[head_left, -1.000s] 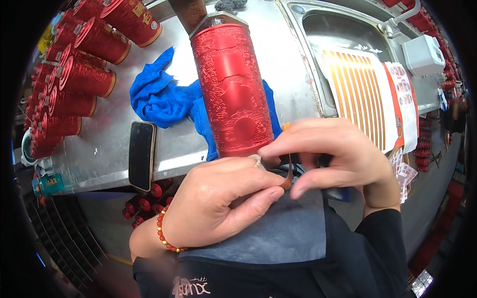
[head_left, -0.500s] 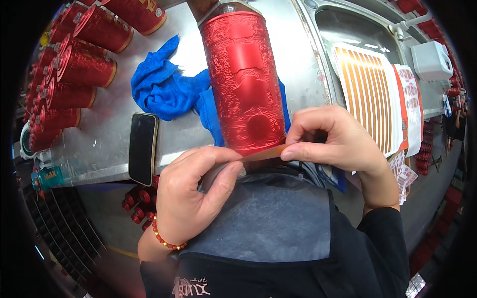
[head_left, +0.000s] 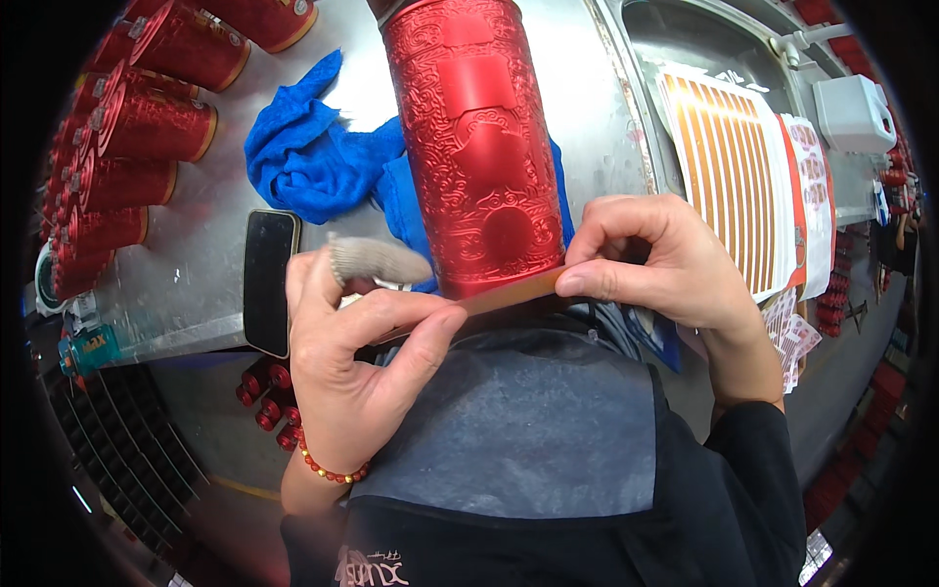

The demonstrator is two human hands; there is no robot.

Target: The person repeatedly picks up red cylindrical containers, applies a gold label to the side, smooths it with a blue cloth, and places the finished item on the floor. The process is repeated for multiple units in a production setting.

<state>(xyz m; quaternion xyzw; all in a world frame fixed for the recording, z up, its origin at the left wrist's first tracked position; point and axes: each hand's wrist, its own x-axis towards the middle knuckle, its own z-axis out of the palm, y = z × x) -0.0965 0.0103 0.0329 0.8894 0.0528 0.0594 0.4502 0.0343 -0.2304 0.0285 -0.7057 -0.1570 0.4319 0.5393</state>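
A red embossed bottle lies on the metal table with its base toward me, on a blue cloth. Along the base's near edge stretches a gold adhesive strip. My left hand pinches the strip's left end between thumb and forefinger; a cloth cot covers one of its raised fingers. The right end sits in the pinch of my right hand, close beside the bottle's base. Whether the strip touches the bottle all along cannot be made out.
A phone rests left of the cloth. Several red bottles stand at the far left. Sheets of gold strips lie at right by a sink basin, with a white plastic jug beyond.
My left hand has shifted slightly left and its other fingers have lifted, showing the cloth cot. More of the strip shows between the hands. The bottle appears slightly higher in view.
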